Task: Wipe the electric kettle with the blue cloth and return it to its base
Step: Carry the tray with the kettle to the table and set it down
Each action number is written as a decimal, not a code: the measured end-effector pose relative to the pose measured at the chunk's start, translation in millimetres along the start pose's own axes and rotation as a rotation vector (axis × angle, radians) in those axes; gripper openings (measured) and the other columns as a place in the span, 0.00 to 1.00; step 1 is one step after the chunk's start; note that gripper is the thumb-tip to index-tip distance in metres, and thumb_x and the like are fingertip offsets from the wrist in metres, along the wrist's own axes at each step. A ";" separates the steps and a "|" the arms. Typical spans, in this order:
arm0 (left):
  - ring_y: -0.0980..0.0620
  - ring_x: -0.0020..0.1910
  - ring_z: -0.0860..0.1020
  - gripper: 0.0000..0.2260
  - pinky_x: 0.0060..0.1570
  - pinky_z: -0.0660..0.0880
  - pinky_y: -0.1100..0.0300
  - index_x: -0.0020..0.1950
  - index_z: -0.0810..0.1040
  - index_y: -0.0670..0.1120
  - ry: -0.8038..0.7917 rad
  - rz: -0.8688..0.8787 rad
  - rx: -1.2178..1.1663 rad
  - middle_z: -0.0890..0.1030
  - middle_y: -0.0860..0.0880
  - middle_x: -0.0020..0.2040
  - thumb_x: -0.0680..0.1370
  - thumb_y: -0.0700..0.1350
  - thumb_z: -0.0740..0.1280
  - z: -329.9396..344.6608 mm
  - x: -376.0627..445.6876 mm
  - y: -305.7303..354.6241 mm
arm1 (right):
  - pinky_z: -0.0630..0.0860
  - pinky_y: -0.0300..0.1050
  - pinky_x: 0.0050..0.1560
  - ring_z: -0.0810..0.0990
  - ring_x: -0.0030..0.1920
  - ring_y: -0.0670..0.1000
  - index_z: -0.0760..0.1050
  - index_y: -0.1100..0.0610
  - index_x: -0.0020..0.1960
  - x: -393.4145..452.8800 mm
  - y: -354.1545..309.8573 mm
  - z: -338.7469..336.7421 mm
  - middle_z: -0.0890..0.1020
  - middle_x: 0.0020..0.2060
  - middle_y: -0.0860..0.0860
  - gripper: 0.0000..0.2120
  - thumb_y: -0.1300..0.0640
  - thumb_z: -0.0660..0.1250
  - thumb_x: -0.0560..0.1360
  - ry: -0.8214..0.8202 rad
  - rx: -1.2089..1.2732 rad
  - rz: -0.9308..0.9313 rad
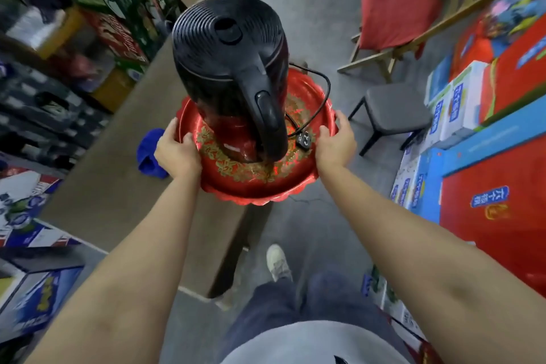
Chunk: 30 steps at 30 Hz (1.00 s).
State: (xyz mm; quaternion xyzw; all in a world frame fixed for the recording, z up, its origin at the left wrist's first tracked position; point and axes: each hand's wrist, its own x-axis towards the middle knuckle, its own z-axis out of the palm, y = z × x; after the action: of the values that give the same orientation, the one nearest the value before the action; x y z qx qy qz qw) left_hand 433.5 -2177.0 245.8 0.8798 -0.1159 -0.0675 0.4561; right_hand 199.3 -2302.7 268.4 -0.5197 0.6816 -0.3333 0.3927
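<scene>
A black electric kettle (233, 68) with a ribbed lid stands upright on a round red tray (260, 183) with gold patterning. Its base is hidden under it. The black cord and plug (304, 137) lie in the tray at the right. My left hand (177, 151) grips the tray's left rim and my right hand (335, 142) grips the right rim. The tray is held partly over the table's right edge. A blue cloth (149, 154) lies crumpled on the brown table (118, 186), just left of my left hand.
Stacked boxes and crates line the left side. Red and blue cartons fill the right. A dark stool (396, 115) and a wooden chair with a red cushion (393, 21) stand on the grey floor beyond the tray. My legs and one shoe (277, 261) are below.
</scene>
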 end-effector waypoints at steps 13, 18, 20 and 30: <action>0.52 0.63 0.80 0.20 0.70 0.71 0.58 0.68 0.79 0.53 0.208 -0.149 0.022 0.83 0.51 0.63 0.76 0.42 0.69 61.3 111.1 23.8 | 0.70 0.48 0.68 0.78 0.65 0.55 0.71 0.49 0.73 130.5 -68.7 123.8 0.80 0.66 0.51 0.24 0.58 0.66 0.78 -0.256 -0.058 -0.088; 0.52 0.63 0.80 0.19 0.69 0.70 0.60 0.68 0.79 0.52 0.294 -0.214 0.037 0.83 0.50 0.63 0.76 0.42 0.70 81.2 139.0 28.7 | 0.68 0.45 0.68 0.76 0.67 0.53 0.70 0.50 0.74 167.9 -91.6 164.1 0.79 0.67 0.49 0.24 0.59 0.66 0.78 -0.366 -0.111 -0.148; 0.53 0.63 0.80 0.19 0.68 0.70 0.62 0.68 0.80 0.52 0.321 -0.240 0.025 0.83 0.51 0.63 0.77 0.42 0.69 86.9 151.8 27.8 | 0.67 0.42 0.68 0.76 0.68 0.52 0.70 0.52 0.73 179.3 -97.2 183.4 0.79 0.67 0.49 0.24 0.60 0.67 0.78 -0.412 -0.111 -0.170; 0.50 0.63 0.79 0.19 0.67 0.69 0.64 0.68 0.79 0.51 0.403 -0.350 0.048 0.82 0.48 0.64 0.77 0.42 0.69 117.7 235.9 -1.7 | 0.69 0.43 0.67 0.76 0.68 0.51 0.68 0.51 0.75 224.1 -122.7 296.8 0.78 0.68 0.50 0.27 0.58 0.69 0.77 -0.559 -0.234 -0.207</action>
State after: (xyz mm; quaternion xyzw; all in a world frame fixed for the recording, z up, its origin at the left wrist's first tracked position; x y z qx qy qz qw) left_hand 634.7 -2331.3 173.6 0.8926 0.1297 0.0341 0.4305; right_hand 481.9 -2563.0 192.6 -0.6993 0.5244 -0.1352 0.4665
